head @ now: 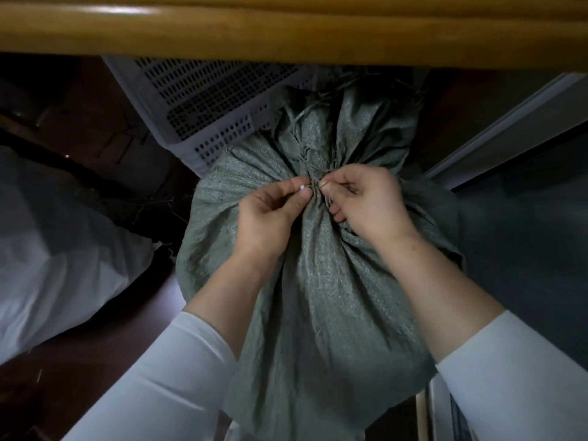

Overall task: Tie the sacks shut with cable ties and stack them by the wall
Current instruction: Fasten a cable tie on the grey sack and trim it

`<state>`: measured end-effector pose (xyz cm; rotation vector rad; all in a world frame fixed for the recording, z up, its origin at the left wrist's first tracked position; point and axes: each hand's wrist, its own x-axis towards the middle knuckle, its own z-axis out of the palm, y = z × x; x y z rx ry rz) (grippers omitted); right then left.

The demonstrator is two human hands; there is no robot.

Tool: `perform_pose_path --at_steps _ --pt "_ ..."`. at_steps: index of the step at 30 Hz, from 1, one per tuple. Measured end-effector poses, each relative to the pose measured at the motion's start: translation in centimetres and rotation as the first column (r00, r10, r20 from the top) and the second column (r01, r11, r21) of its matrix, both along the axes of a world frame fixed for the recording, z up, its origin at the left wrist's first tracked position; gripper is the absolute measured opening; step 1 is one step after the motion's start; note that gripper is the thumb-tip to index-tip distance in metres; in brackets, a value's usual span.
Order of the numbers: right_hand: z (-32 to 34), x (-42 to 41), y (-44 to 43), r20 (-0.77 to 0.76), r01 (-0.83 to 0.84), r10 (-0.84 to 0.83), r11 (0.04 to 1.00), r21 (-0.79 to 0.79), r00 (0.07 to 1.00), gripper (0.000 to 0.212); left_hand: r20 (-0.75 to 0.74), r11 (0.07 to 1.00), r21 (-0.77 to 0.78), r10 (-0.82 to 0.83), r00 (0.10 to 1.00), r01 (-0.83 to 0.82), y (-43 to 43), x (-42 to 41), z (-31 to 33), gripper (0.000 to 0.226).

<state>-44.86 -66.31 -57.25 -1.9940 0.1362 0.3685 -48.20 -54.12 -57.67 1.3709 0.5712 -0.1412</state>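
Closest to me are the person's two white sleeves [178, 370], reaching up from 6 o'clock over the green woven sack [318, 297]. It lies full and rounded on the dark floor, with its gathered neck [318, 198] pointing away toward 12.

The left hand [267, 214] sits at 9 o'clock of the neck. Its thumb and forefinger pinch the small white head of the cable tie [302, 187], I'd say to keep the lock steady. The right hand [366, 202] is at 3 o'clock with its fingers curled, pinching something thin right against the neck. That is probably the tie's tail being fed or drawn through, but it is too fine to be sure. Both hands crowd the gather so the cloth can't spread.

Beyond the neck the loose mouth of the sack fans out with frayed strands. A white perforated crate [206, 100] stands at 11 o'clock, touching the sack. A pale sack [57, 256] lies at 9 o'clock, well apart. A varnished wooden rail [286, 30] runs across at 12.

The tying looks unfinished and the stacking has yet to come.
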Motion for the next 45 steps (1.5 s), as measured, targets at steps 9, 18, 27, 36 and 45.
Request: perform_pose_path --at_steps 9,18,27,36,45 --pt "0.0 -0.6 -0.4 -0.012 0.028 -0.027 0.995 0.099 1.000 0.019 -0.006 0.998 -0.063 0.010 1.000 -0.010 0.3 0.0 0.1 0.011" --pt "0.3 0.0 0.7 0.111 -0.056 0.070 0.991 -0.125 0.991 0.009 -0.086 0.989 -0.087 0.113 0.990 -0.121 -0.1 0.9 0.9 0.021" --pt "0.8 0.0 1.2 0.141 -0.062 0.089 0.980 -0.186 0.986 0.013 -0.306 0.896 -0.373 0.125 0.944 -0.240 0.6 1.8 1.4 0.016" --pt "1.1 0.4 1.7 0.144 -0.062 0.099 0.967 -0.246 0.985 0.011 -0.528 0.786 -0.554 -0.078 0.845 -0.274 2.7 2.7 1.4 0.038" --pt "2.3 0.8 2.2 0.134 -0.128 0.188 0.923 -0.362 0.973 0.009 -0.525 0.749 -0.599 -0.100 0.845 -0.284 3.3 2.9 0.8 0.040"
